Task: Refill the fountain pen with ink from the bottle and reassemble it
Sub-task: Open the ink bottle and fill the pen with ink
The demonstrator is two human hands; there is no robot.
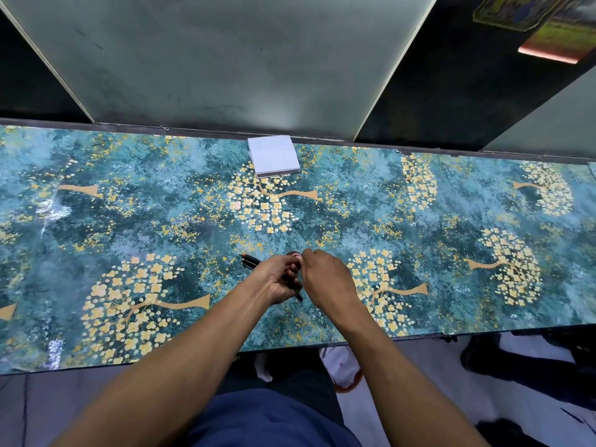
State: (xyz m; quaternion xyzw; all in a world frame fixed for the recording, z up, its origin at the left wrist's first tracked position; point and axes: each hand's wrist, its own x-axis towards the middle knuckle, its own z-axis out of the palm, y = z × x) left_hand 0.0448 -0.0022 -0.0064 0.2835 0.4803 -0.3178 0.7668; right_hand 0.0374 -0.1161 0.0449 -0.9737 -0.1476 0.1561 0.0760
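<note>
The 2 hands meet near the front middle of the table point(129, 204). The left hand point(277, 280) is curled, its fingers wrapped round a dark pen part point(299, 296) whose tip pokes out below the palm toward the table's near edge. The right hand point(325, 275) is turned palm down, its fingers bent and pinched together over the bottle point(293, 253), of which only a dark round rim shows just beyond the knuckles; whether the fingertips grip the bottle's cap or something else cannot be told. The 2 hands touch or nearly touch at the fingertips.

Just left of the left hand 2 slim dark pen pieces point(250, 260) lie side by side on the table, one with a red end.

The table wears a teal cover printed with yellow-flowered trees. A pad point(273, 158) of white paper sits at the far edge, well apart from the hands. Behind stand pale panels between dark gaps. Below the table's edge the person's blue-clad lap shows.
</note>
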